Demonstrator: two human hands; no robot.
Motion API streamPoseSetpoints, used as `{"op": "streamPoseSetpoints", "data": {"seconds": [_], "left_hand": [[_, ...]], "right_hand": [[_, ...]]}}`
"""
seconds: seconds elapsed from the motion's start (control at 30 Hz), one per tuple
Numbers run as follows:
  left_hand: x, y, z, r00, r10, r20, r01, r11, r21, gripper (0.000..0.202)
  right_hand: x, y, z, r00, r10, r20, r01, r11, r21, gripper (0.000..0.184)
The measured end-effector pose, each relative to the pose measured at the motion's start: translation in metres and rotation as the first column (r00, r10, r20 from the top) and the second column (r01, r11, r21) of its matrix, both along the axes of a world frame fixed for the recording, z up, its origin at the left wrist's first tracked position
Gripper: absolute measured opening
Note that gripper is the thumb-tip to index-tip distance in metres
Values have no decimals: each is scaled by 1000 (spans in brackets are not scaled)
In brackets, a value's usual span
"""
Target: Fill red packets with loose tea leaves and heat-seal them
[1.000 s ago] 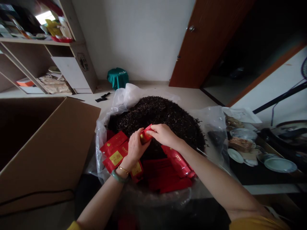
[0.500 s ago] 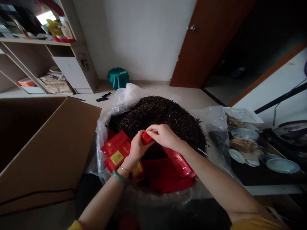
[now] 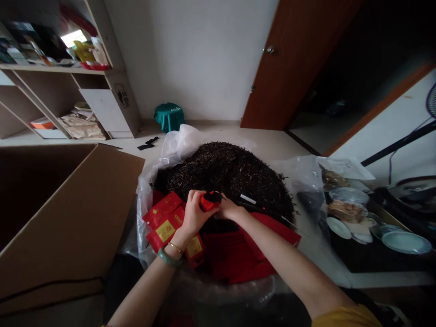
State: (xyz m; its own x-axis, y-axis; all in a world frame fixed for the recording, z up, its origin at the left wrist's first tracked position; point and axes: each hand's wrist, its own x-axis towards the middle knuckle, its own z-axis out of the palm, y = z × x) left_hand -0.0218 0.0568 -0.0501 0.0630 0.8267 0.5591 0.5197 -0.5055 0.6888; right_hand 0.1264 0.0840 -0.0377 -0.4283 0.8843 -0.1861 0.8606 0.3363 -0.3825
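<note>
My left hand [image 3: 195,213] is closed around a small red packet [image 3: 206,203], held upright with its mouth at the top. A dark clump of loose tea leaves shows at that mouth. Against the clump, on the packet's right side, is my right hand [image 3: 227,208], its fingers curled in and partly hidden; it seems to hold the leaves. Beyond both hands rises a large heap of dark loose tea [image 3: 235,168] in a clear plastic bag [image 3: 145,195]. Flat red packets with gold labels [image 3: 165,230] lie at the left, below my left hand.
More red packets [image 3: 231,259] lie beneath my forearms. A dark device with a white strip [image 3: 248,199] and a small red light rests on the tea. An open cardboard box [image 3: 112,190] stands at left; bagged goods and dishes [image 3: 405,239] sit at right. A teal-covered bin [image 3: 169,116] is behind.
My right hand has gone from pinching the packet's top edge to its right side, lower down. Dark tea now shows at the packet's mouth. Near my right forearm, the device has come into sight.
</note>
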Motion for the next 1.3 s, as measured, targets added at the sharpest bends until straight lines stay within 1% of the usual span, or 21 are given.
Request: {"op": "streamPoseSetpoints", "data": {"seconds": [0.07,0.17,0.23,0.3,0.37,0.43,0.5,0.53,0.57,0.63,0.67,0.73,0.8,0.9,1.03,1.13,1.2,1.3], "left_hand": [[0,0,0,1000,-13,8,13,1000,7,56],[0,1,-2,999,-10,30,11,1000,-16,58],[-1,2,-4,999,11,49,-9,999,-41,60],[-1,3,-7,998,31,62,-27,998,-63,61],[-1,4,-9,997,47,63,-41,995,-86,60],[-1,5,-11,996,65,59,-59,993,-104,59],[-1,6,-12,995,79,59,-72,991,-114,59],[-1,6,-12,995,80,60,-73,990,-118,59],[-1,7,-13,995,79,62,-72,990,-121,60],[-1,7,-14,995,75,64,-66,990,-126,60],[-1,7,-14,995,74,66,-66,990,-128,60],[-2,8,-15,995,76,70,-67,989,-129,62],[-2,8,-16,994,77,78,-66,989,-131,64],[-2,8,-16,994,73,81,-62,989,-135,65],[-1,8,-15,994,86,75,-75,988,-134,64],[-1,8,-14,989,119,92,-107,986,-127,62],[-1,8,-15,980,166,106,-154,982,-112,64],[0,7,-15,971,218,97,-214,975,-50,66]], "right_hand": [[-4,0,-6,1000,12,14,-12,1000,-4,43],[-5,1,-8,1000,14,21,-14,1000,-1,40],[-2,1,-5,1000,-2,18,1,1000,4,39],[4,1,3,1000,-16,2,16,1000,5,37],[15,2,17,999,-27,-25,27,1000,7,32],[26,4,37,995,-64,-81,66,997,34,28],[35,5,62,972,-120,-203,142,985,98,27],[38,4,74,951,-122,-283,165,977,135,26],[38,3,87,933,-100,-346,164,974,160,25],[34,-2,108,916,-34,-399,117,976,186,24],[29,-4,116,918,-6,-397,88,978,189,24],[19,-9,124,931,26,-365,49,980,192,26],[10,-12,124,942,21,-336,49,979,199,30],[3,-13,117,932,-4,-363,82,976,200,35],[10,-9,108,893,-37,-449,154,962,226,28],[17,-8,104,887,-93,-451,227,940,253,27],[17,-11,102,898,-70,-435,206,939,275,25],[9,-20,99,934,72,-351,63,931,361,19]]}}
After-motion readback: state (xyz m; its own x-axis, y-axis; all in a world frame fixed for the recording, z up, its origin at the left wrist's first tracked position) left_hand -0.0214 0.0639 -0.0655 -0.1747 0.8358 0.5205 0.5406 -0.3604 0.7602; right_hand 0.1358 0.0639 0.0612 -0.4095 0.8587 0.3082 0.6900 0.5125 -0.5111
